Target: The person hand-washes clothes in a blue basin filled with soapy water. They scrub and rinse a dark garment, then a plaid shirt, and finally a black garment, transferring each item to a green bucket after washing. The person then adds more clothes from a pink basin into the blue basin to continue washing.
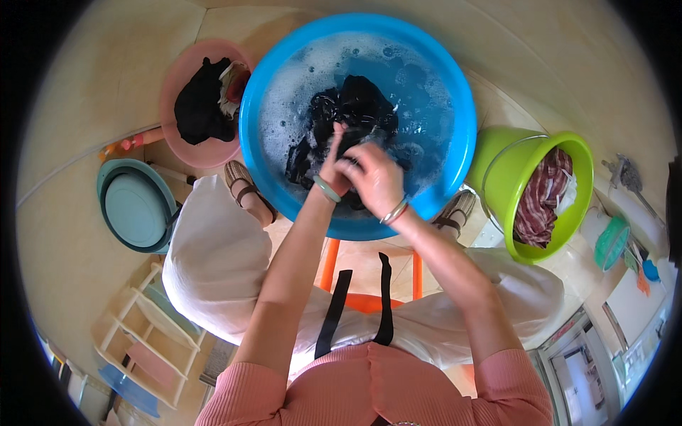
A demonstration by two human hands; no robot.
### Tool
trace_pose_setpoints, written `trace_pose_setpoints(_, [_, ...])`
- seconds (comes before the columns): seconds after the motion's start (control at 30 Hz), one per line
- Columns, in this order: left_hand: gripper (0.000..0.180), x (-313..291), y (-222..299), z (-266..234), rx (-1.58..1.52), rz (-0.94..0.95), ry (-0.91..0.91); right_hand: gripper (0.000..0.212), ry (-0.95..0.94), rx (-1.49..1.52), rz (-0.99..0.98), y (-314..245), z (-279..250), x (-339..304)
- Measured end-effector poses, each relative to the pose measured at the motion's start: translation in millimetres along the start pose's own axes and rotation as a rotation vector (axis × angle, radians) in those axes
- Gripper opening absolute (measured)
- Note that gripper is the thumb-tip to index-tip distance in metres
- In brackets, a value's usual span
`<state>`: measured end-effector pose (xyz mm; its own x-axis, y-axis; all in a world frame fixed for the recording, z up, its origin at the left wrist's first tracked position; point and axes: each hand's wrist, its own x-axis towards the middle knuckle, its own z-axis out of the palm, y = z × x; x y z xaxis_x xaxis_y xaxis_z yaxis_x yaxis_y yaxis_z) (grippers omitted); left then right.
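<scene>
A large blue basin [250,121] holds soapy water, with a wet black garment [366,103] bunched up in it. Over the basin's near half, my left hand [334,165], with a pale green bangle at its wrist, closes on part of this dark cloth, one finger or thumb pointing up along it. Close against it on the right is my right hand [375,176], with bangles at its wrist. Motion smears its curled fingers, so its grip on the cloth cannot be made out. Some of the garment is hidden under both hands.
Left of the basin, a pink tub [174,92] holds black clothing [202,106]. A tilted green bucket [497,163] with red-striped cloth [547,199] is at right. Teal basins [138,209] and a white rack [135,323] stand left. My sandalled feet flank the blue basin.
</scene>
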<state>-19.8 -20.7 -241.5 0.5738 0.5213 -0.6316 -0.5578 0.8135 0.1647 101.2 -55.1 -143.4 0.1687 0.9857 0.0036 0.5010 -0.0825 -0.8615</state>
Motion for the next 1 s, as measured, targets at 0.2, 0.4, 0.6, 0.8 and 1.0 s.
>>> trace_pose_setpoints(0.2, [0.046, -16.4, 9.8, 70.4, 0.158, -0.075, 0.061, 0.023, -0.11, -0.126, -0.333, -70.6, -24.5, -24.9])
trace_pose_setpoints(0.4, [0.026, -28.1, 5.5, 90.2, 0.06, 0.076, -0.042, 0.029, 0.147, -0.206, -0.364, -70.6, -26.0, -4.7])
trace_pose_setpoints(0.6, [0.025, -33.1, -15.4, 106.3, 0.238, 0.431, 0.336, 0.019, 0.243, 0.058, -0.133, -19.9, -24.3, 15.9])
trace_pose_setpoints(0.8, [0.032, -39.0, -42.4, 89.5, 0.996, 0.319, 0.347, 0.023, -0.006, -0.374, 0.28, 99.0, -36.2, -6.0])
trace_pose_setpoints(1.0, [0.053, -51.6, -63.1, 95.0, 1.754, 0.198, 0.123, 0.065, -0.117, -0.269, 0.615, 111.8, -56.4, 26.5])
